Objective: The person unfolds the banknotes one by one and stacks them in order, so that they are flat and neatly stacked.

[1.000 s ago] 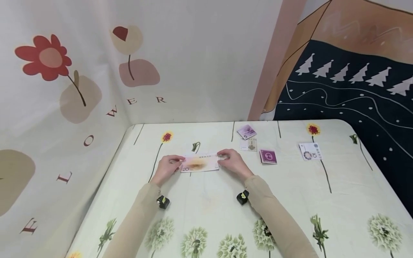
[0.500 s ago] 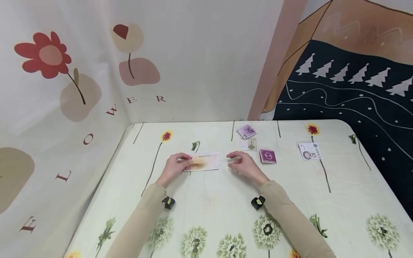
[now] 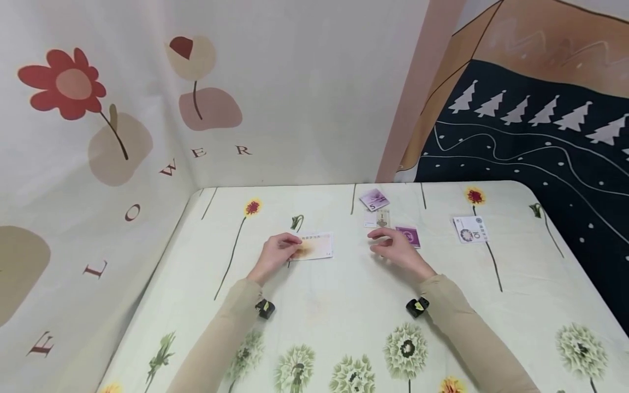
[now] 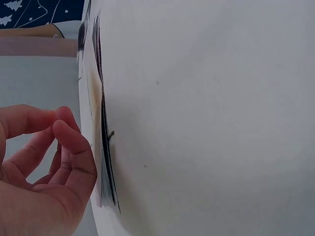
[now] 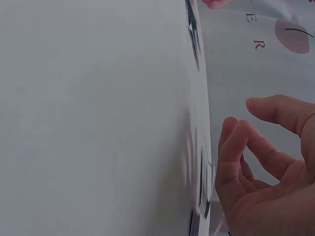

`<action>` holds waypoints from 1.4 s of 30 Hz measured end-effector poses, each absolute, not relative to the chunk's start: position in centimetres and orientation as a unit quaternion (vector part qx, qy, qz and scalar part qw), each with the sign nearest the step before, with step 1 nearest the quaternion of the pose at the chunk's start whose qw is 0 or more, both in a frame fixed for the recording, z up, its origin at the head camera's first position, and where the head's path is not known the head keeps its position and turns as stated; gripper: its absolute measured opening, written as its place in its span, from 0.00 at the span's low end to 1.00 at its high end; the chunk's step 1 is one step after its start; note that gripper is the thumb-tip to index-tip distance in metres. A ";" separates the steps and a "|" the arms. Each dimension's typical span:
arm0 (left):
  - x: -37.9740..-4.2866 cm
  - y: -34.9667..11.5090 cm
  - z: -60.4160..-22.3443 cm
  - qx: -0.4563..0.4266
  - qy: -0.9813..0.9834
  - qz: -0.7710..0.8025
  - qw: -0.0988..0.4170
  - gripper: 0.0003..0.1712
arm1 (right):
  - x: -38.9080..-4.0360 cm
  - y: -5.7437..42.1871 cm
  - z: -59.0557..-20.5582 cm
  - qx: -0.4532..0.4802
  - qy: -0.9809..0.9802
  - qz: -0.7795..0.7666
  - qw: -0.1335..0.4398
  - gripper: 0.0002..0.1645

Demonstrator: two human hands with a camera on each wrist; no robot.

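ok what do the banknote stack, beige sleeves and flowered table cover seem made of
Banknote stack: likely matte printed paper; the left wrist view shows thin, layered edges.
Beige sleeves: apparently soft fabric, judging by the loose drape and lack of shine; weave too small to tell.
Flowered table cover: smooth, dull printed sheet; could be fabric or vinyl.

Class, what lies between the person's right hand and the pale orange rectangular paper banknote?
Nothing: the head view shows only bare white flower-printed tablecloth between the right hand and the banknote.
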State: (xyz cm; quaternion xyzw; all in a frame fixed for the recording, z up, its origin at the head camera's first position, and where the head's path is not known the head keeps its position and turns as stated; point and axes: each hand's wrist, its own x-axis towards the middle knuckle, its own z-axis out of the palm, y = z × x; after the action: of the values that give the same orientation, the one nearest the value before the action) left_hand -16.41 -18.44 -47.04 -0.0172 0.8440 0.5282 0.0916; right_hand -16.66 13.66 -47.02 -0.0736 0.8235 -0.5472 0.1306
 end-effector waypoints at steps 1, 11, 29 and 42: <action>-16.4 -18.3 -47.0 -0.014 0.844 0.528 0.091 0.06 | -16.6 14.0 -47.0 -0.078 0.823 -0.548 0.128 0.20; -16.4 -17.4 -47.0 -0.010 0.840 0.532 0.106 0.05 | -16.4 17.2 -46.7 -0.091 0.831 -0.540 0.103 0.18; -16.1 -15.3 -47.1 0.016 0.823 0.558 0.109 0.06 | -16.0 22.0 -46.9 -0.050 0.859 -0.498 0.108 0.20; -16.0 -13.5 -47.4 0.029 0.810 0.573 0.124 0.07 | -15.7 25.1 -46.9 -0.024 0.869 -0.483 0.106 0.23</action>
State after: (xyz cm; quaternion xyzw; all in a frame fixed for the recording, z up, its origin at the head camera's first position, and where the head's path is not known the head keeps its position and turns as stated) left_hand -15.99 -13.54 -47.37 0.0293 0.8096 0.5731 0.1235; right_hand -15.69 25.11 -46.87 -0.0239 0.8690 -0.4826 0.1064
